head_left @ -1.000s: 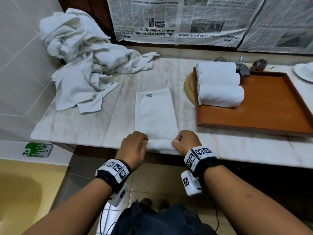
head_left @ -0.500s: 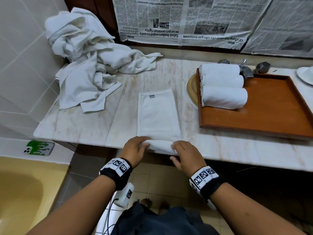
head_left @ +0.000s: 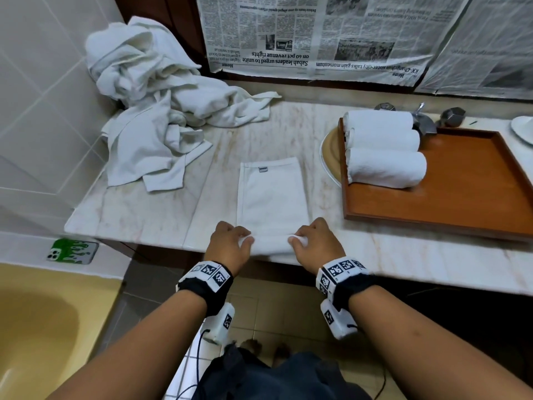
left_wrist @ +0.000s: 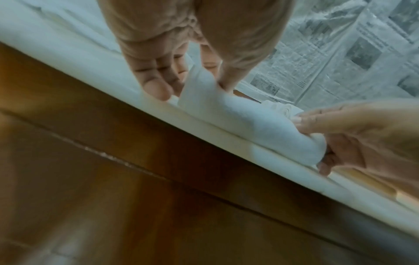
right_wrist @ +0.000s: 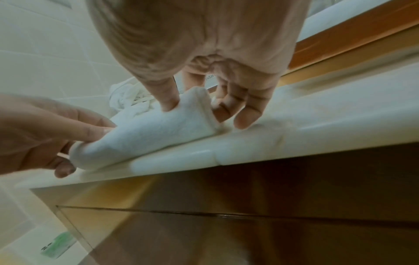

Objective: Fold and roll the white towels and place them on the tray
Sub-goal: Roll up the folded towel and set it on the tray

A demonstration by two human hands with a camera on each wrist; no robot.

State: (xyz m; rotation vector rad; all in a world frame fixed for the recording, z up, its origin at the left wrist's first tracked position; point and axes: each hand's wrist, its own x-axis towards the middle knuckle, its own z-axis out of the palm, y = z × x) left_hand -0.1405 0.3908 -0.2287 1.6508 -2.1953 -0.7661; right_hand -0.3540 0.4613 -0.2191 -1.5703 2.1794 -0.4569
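Observation:
A folded white towel [head_left: 271, 194] lies lengthwise on the marble counter [head_left: 144, 215], and its near end is rolled into a small roll [head_left: 271, 243] at the counter's front edge. My left hand [head_left: 230, 241] pinches the roll's left end [left_wrist: 199, 84] between thumb and fingers. At the right end [right_wrist: 195, 105] my right hand [head_left: 313, 241] pinches the roll the same way. Three rolled white towels [head_left: 383, 145] lie at the left end of the brown wooden tray [head_left: 461, 192]. A heap of loose white towels [head_left: 161, 111] sits at the counter's back left.
The tray rests partly over a basin [head_left: 330, 157], with tap fittings [head_left: 424, 122] behind it. A white dish [head_left: 523, 131] sits at the far right. Newspaper [head_left: 317, 33] covers the wall behind. A green phone [head_left: 72, 251] lies on the ledge by the yellow tub [head_left: 43, 327].
Both hands stayed at the towel's near end while the roll turned and grew a little thicker. My right hand flattened over the roll half a second ago and now pinches its end again.

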